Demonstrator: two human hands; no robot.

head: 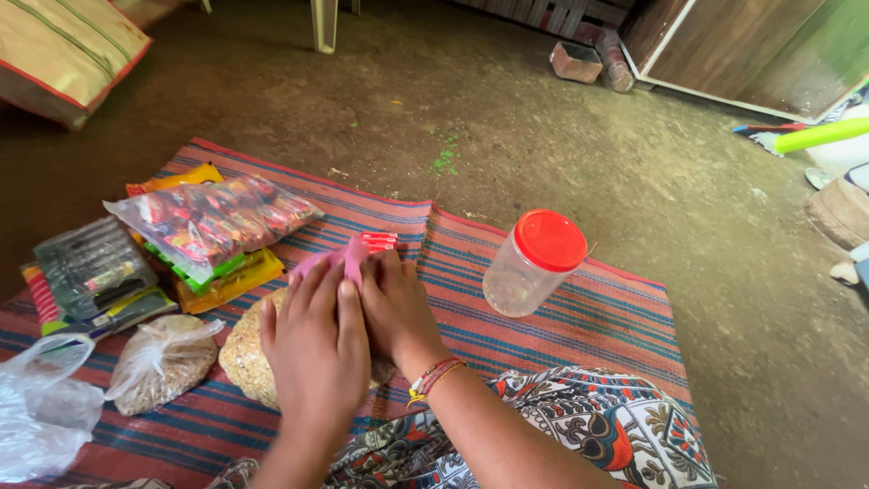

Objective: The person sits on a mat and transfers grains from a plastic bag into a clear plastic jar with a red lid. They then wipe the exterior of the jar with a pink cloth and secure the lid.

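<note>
Pink packet (337, 261) pinched betw. both hands (348, 330) — over grain bag (246, 358); jar (534, 263) nearby.

Striped mat (561, 326), red/blue bands, lying flat on dirt floor (543, 154). On mat, left side: clear bag of small wrapped sweets (213, 222) sitting atop yellow packets (231, 281); dark packets (90, 267) stacking just beside, far left; knotted clear bag w/ grain (163, 362) lying near front; crumpled empty plastic bag (41, 412) at left edge. Round bag of pale grains (249, 358) resting mid-mat. Clear plastic jar w/ red lid (534, 263) standing upright, right of centre, apart from rest
</note>
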